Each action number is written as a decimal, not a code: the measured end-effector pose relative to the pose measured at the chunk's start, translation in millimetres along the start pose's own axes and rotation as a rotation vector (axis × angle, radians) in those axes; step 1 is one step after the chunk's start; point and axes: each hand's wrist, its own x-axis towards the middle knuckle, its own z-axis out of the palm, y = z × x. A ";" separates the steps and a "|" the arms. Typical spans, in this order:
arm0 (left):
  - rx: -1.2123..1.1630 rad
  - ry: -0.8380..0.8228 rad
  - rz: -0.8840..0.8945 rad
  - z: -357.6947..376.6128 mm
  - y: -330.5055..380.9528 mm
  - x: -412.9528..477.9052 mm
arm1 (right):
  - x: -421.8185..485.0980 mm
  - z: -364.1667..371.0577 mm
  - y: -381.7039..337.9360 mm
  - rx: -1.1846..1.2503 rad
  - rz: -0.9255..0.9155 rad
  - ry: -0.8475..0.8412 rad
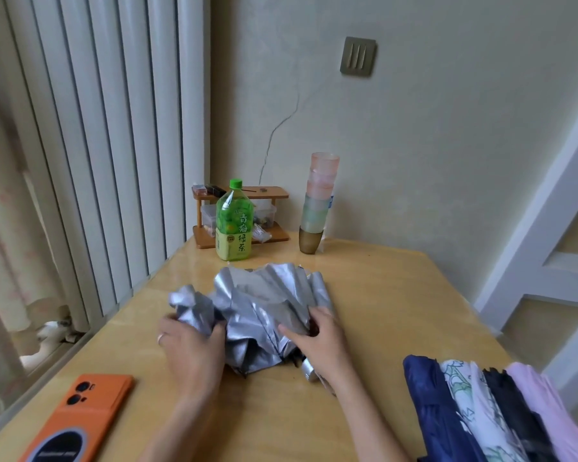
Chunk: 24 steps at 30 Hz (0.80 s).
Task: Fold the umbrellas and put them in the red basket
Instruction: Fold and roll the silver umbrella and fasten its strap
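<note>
Head camera looked down on a wooden tabletop (397, 295) where a silver umbrella (264, 311) lay collapsed but crumpled, its shiny canopy spread in loose folds across the middle of the surface. The left hand (194, 348), with a ring on one finger, had its fingers curled round a bunched wad of the fabric at the canopy's left end. The right hand (317, 338) rested on the canopy's right side, fingers bent over the folds and thumb stretched out along the cloth, so that it too had hold of the fabric. The umbrella's silver handle end (309, 371) poked out just beneath the right wrist, toward the person. At the near right corner four more umbrellas lay side by side, touching one another: a navy umbrella (437, 411), a white patterned umbrella (477, 411), a black umbrella (514, 411) and a pink umbrella (554, 405), all running off the bottom edge of the view. An orange phone (77, 418) lay face down near the left front edge, well apart from the hands. At the far side, against the wall, stood a green tea bottle (234, 225) just in front of a small wooden rack (244, 195), and to their right a tall stack of plastic cups (317, 201). A white radiator (97, 145) ran along the left, and a light switch (357, 56) sat high on the wall.
</note>
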 end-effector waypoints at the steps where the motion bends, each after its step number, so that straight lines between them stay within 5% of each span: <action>1: 0.072 0.047 0.010 1.1 0.6 -2.2 | 0.1 1.6 1.5 -0.098 -0.025 -0.023; 7: 0.217 0.099 0.214 2.0 9.1 -14.9 | -9.2 9.9 1.4 -0.439 0.058 0.058; 16: 0.100 -0.291 0.355 10.4 9.2 -22.8 | -4.0 7.5 -4.5 -0.459 0.127 0.047; 20: -0.163 -0.440 0.182 14.7 17.8 -35.3 | -4.8 0.4 -3.4 -0.212 0.152 0.085; 24: -0.385 -0.279 -0.086 8.7 23.8 -27.3 | -7.9 -4.3 9.0 -0.078 0.035 0.083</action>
